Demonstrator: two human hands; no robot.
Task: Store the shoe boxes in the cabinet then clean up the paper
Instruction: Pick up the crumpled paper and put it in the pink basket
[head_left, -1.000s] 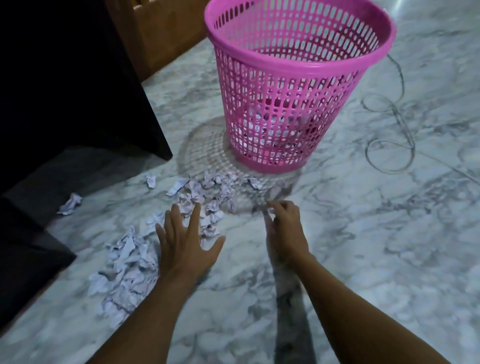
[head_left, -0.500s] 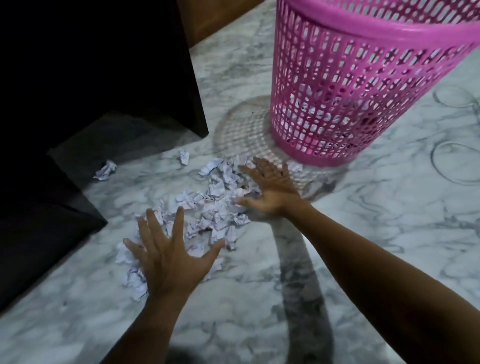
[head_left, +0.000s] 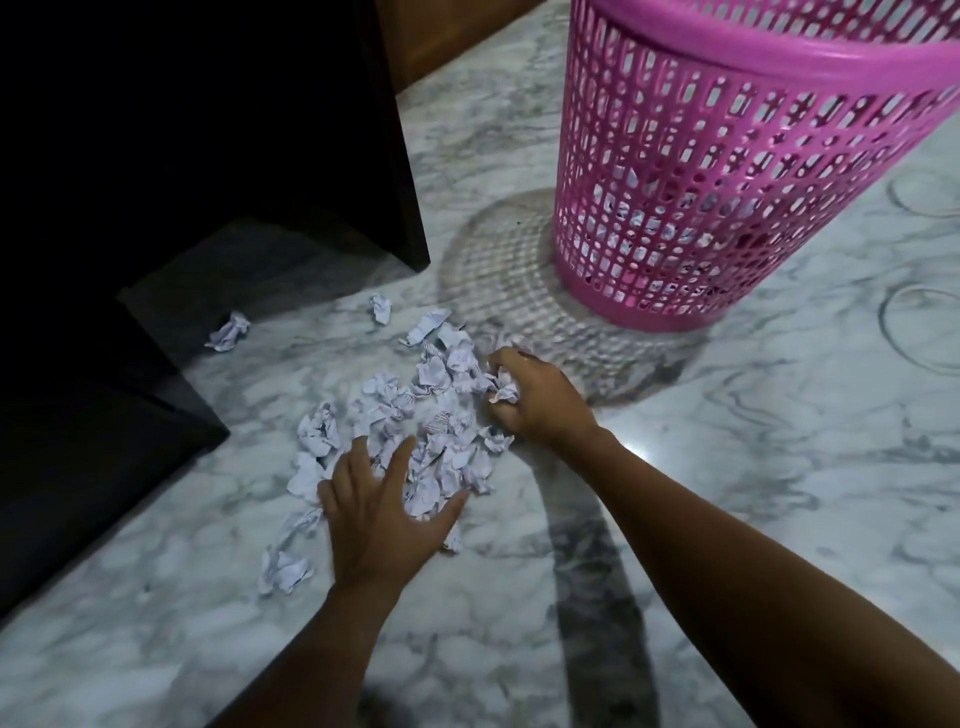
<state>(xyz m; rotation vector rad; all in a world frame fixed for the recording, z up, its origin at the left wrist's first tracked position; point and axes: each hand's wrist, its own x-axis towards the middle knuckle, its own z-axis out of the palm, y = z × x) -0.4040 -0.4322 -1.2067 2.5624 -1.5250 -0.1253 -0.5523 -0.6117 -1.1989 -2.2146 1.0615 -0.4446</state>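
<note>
We see the crumpled paper (head_left: 415, 405) heaped on the marble floor (head_left: 779, 493) between the dark furniture (head_left: 208, 130) and the pink basket (head_left: 727, 182), whose rim is cut off at the top edge. Our right hand (head_left: 540, 400) curls tightly round one wad (head_left: 505, 388) at the heap's far side. Our left hand (head_left: 384, 519) lies spread, fingers straight, on its near side, hiding some scraps. The furniture is too dark to identify.

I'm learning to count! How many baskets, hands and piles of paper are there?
Pink plastic lattice basket: 1
Bare hands: 2 (left hand, right hand)
Pile of crumpled white paper scraps: 1
Total: 4
</note>
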